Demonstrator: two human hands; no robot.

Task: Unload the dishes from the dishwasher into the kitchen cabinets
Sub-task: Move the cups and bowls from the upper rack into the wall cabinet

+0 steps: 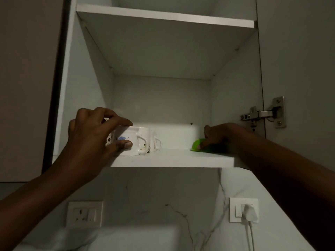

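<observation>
Left hand (pixel 90 134) grips the upturned mug (pixel 127 142) at the shelf (pixel 172 158) edge: fragile china, hold its body. Right hand (pixel 217 137) presses, seemingly, a green bowl (pixel 196 144).

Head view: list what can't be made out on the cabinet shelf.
- Green dish: the right hand covers most of it, so its shape is unclear.
- Mugs: the front mug and left hand hide the rest, so the count is uncertain.
- Upper shelf: seen from below, so its top is hidden.
</observation>
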